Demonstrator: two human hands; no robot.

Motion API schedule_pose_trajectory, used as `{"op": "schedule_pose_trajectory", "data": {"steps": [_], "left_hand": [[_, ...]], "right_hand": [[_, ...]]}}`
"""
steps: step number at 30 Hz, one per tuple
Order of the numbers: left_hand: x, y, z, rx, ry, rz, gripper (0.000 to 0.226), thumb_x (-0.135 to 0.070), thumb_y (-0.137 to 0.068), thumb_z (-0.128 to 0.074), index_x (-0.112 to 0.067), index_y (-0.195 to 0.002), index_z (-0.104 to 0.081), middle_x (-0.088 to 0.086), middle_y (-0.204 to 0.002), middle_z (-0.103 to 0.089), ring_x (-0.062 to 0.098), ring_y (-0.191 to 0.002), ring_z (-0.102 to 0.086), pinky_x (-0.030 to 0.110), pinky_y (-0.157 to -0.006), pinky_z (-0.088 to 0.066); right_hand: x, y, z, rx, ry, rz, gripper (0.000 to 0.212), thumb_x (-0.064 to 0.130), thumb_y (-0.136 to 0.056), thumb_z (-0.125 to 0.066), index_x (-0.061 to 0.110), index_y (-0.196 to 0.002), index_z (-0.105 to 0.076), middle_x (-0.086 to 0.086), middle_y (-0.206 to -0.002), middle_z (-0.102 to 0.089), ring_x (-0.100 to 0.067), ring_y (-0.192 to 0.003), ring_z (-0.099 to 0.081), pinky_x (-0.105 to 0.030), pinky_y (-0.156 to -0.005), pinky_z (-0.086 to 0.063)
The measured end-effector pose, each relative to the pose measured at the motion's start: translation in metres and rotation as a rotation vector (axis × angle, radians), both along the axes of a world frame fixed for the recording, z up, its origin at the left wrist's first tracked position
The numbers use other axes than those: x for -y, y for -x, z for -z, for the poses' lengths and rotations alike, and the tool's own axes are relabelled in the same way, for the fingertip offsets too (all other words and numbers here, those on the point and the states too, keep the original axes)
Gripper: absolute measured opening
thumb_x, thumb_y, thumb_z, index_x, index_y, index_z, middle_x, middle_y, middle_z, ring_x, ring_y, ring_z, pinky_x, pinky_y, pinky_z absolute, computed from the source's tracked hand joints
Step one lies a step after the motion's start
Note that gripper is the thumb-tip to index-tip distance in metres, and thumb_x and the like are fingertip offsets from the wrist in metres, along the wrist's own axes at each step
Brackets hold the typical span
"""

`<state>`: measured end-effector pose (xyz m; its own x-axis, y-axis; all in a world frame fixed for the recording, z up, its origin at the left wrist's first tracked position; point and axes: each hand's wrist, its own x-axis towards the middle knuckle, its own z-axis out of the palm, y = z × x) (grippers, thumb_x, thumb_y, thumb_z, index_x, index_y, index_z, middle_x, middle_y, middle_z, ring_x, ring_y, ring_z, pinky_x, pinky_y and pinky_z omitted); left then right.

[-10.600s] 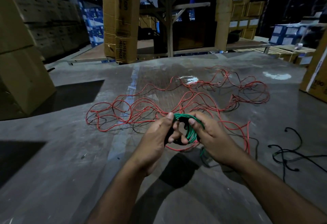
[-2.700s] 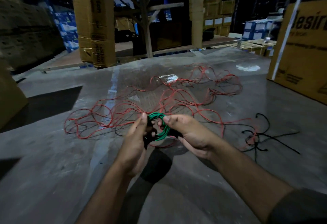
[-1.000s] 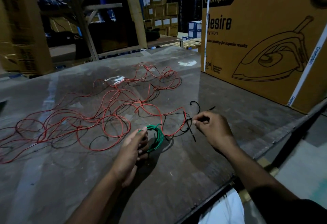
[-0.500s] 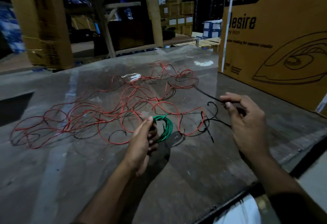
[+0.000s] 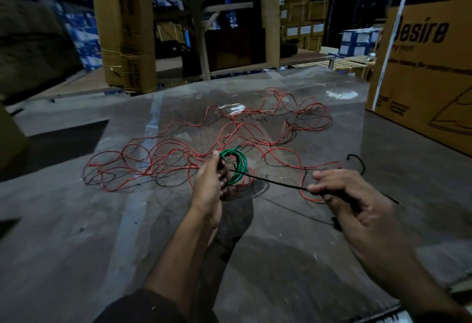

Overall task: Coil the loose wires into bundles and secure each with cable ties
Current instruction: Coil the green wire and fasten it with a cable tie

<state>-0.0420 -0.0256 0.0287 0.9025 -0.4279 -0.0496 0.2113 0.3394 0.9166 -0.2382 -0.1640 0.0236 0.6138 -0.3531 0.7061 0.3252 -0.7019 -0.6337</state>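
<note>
Two hands are in view: the left hand (image 5: 212, 182) at centre and the right hand (image 5: 352, 202) at lower right. One green wire coil (image 5: 236, 167) sits at centre. One black cable tie (image 5: 270, 181) stretches between the hands, and one more black tie (image 5: 357, 160) lies curled at right. The red wires (image 5: 229, 131) and black wires (image 5: 291, 136) across the middle are tangled (their number cannot be told). One large printed carton (image 5: 429, 54) stands at upper right.

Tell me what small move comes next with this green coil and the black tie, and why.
Probably thread the black tie, pinched in the right hand, around the green coil held by the left hand: its tip already reaches the coil, which looks unbound.
</note>
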Motion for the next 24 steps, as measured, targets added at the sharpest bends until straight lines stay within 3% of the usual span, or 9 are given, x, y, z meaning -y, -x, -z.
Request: {"op": "schedule_pose_trajectory", "data": {"steps": [4, 9, 12, 16, 19, 21, 24], "left_hand": [[0.001, -0.001, 0.001, 0.019, 0.004, 0.018, 0.033, -0.034, -0.104, -0.045, -0.02, -0.074, -0.046, -0.01, -0.053, -0.03, 0.002, -0.038, -0.026, 0.015, -0.033, -0.021], [0.008, 0.008, 0.006, 0.023, -0.07, 0.035, 0.038, -0.046, -0.102, -0.043, -0.02, -0.076, -0.05, -0.012, -0.05, -0.035, 0.002, -0.038, -0.03, 0.016, -0.036, -0.023], [0.014, 0.014, 0.01, 0.065, -0.167, 0.023, 0.041, -0.051, -0.102, -0.037, -0.02, -0.077, -0.05, -0.012, -0.049, -0.04, 0.002, -0.037, -0.033, 0.02, -0.043, -0.024], [0.017, 0.018, 0.011, 0.152, -0.284, -0.058, 0.039, -0.041, -0.104, -0.04, -0.02, -0.074, -0.052, -0.01, -0.052, -0.047, 0.005, -0.043, -0.044, 0.02, -0.046, -0.031], [0.017, 0.015, 0.008, 0.157, -0.335, -0.077, 0.039, -0.028, -0.102, -0.043, -0.018, -0.065, -0.049, -0.008, -0.045, -0.046, 0.014, -0.048, -0.042, 0.024, -0.046, -0.03], [0.016, 0.015, 0.007, 0.138, -0.343, -0.07, 0.035, -0.024, -0.101, -0.044, -0.018, -0.066, -0.049, -0.007, -0.045, -0.042, 0.015, -0.048, -0.04, 0.023, -0.047, -0.027], [0.016, 0.016, 0.008, 0.134, -0.354, -0.071, 0.031, -0.022, -0.1, -0.045, -0.019, -0.07, -0.05, -0.003, -0.054, -0.041, 0.014, -0.05, -0.039, 0.022, -0.044, -0.028]], "right_hand": [[-0.001, -0.007, 0.001, -0.055, 0.068, 0.016, 0.021, 0.005, -0.089, -0.057, 0.018, -0.096, -0.072, 0.006, -0.106, -0.067, -0.016, -0.115, -0.06, -0.03, -0.095, -0.045], [-0.007, -0.024, -0.003, -0.106, 0.27, 0.04, 0.024, -0.004, -0.086, -0.065, 0.015, -0.097, -0.074, 0.008, -0.102, -0.067, -0.007, -0.114, -0.056, -0.019, -0.095, -0.043], [-0.009, -0.038, -0.004, -0.107, 0.426, 0.041, 0.025, -0.009, -0.081, -0.072, 0.01, -0.097, -0.074, 0.003, -0.097, -0.068, -0.016, -0.108, -0.058, -0.027, -0.091, -0.047], [-0.015, -0.057, -0.001, -0.116, 0.676, 0.075, 0.02, -0.002, -0.086, -0.07, 0.009, -0.103, -0.071, 0.0, -0.098, -0.067, -0.024, -0.103, -0.058, -0.037, -0.081, -0.051], [-0.022, -0.062, 0.004, -0.095, 0.768, 0.133, 0.017, 0.008, -0.098, -0.054, 0.006, -0.105, -0.069, -0.003, -0.099, -0.067, -0.026, -0.106, -0.057, -0.04, -0.074, -0.053], [-0.027, -0.063, 0.009, -0.078, 0.79, 0.154, 0.024, 0.013, -0.102, -0.046, 0.005, -0.106, -0.069, -0.005, -0.1, -0.067, -0.029, -0.108, -0.058, -0.042, -0.074, -0.054], [-0.033, -0.063, 0.015, -0.061, 0.815, 0.168, 0.021, 0.012, -0.101, -0.05, 0.003, -0.106, -0.069, -0.006, -0.1, -0.068, -0.03, -0.106, -0.06, -0.04, -0.078, -0.054]]}}
